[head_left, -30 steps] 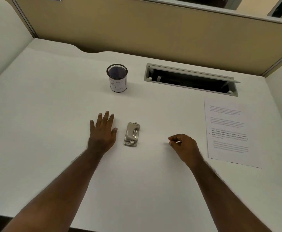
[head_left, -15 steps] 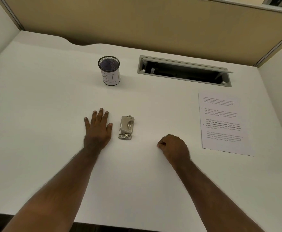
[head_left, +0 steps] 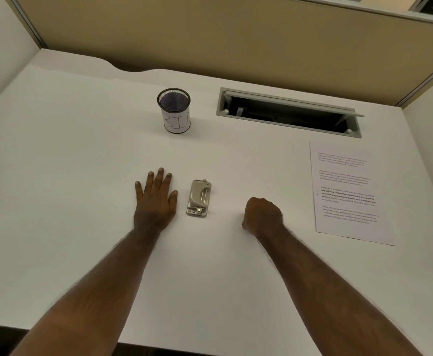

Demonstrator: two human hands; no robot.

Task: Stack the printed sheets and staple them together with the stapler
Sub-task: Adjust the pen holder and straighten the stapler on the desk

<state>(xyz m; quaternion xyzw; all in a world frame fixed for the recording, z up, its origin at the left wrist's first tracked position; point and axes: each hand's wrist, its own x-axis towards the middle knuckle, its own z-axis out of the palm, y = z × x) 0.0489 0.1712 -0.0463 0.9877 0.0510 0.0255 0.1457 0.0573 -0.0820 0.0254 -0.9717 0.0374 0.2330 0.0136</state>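
Note:
A small beige metal stapler (head_left: 199, 198) lies on the white desk (head_left: 69, 163), near the middle. My left hand (head_left: 156, 201) rests flat on the desk just left of it, fingers apart, not touching it. My right hand (head_left: 263, 214) is curled into a fist on the desk to the stapler's right, a short gap away; nothing shows in it. The printed sheets (head_left: 349, 194) lie flat at the right side of the desk, beyond my right hand; whether this is one sheet or more is not visible.
A mesh cup labelled BIN (head_left: 174, 111) stands at the back centre. An open cable slot (head_left: 287, 111) is cut into the desk at the back right. Beige partition walls (head_left: 236, 42) enclose the desk behind and at both sides.
My right hand has closed from a pinch, with a small pale thing at its fingertips, into a full fist. My left hand and the stapler have stayed put. The view has shifted a little.

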